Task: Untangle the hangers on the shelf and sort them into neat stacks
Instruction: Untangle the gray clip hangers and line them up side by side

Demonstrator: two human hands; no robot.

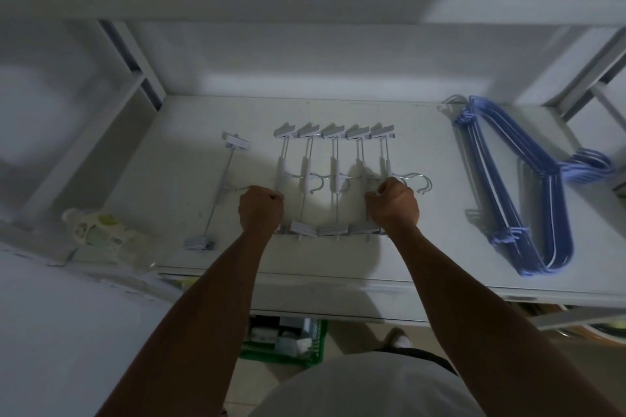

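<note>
Five white plastic clip hangers [333, 176], each with a thin metal rod, a wire hook and a clip at each end, lie side by side on the white shelf [423, 230], between the two hands. The right grip [393, 203] is curled closed on the rightmost one's middle. The left grip [261, 210] is fisted round the wire hook of a single matching hanger [220, 186] lying just to its left. Well right of the right grip sits a nested stack of purple-blue wire hangers [528, 200].

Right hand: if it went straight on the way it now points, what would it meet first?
The right hand grips the clip hangers at their hooks. Going straight on, it would likely meet their white middle bars first, then the far clips. Depth is unclear.
</note>
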